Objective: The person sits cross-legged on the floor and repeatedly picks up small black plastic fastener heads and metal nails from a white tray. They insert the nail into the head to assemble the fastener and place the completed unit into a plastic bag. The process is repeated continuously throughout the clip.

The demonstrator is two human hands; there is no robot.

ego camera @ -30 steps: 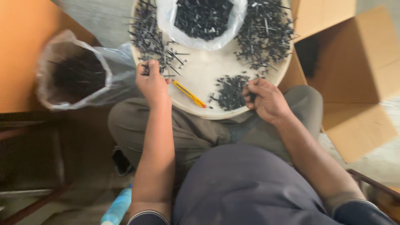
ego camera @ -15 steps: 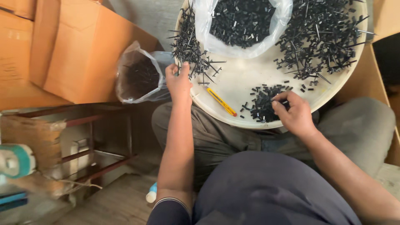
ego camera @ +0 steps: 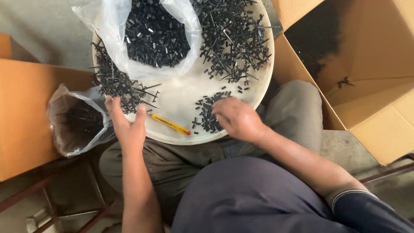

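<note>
A round cream tray (ego camera: 181,97) rests on my lap. My left hand (ego camera: 126,124) lies open, palm up, at the tray's left rim, fingers touching a pile of black plastic sprues (ego camera: 116,82). My right hand (ego camera: 238,118) is palm down over a small heap of black plastic pieces (ego camera: 206,114) at the tray's near edge, fingers curled on them; whether it grips any is hidden. A yellow cutter (ego camera: 170,124) lies between my hands. A clear bag of small black parts (ego camera: 153,34) sits at the tray's far side, beside a larger sprue pile (ego camera: 235,36).
A clear plastic bag with dark sprues (ego camera: 77,123) hangs left of the tray, against a brown cardboard box (ego camera: 26,121). An open cardboard box (ego camera: 358,64) stands to the right. A metal frame (ego camera: 64,203) is at the lower left.
The view has swung and moved closer. My left hand has come off the sprue pile toward the tray's rim and opened. My right hand stays on the small heap.
</note>
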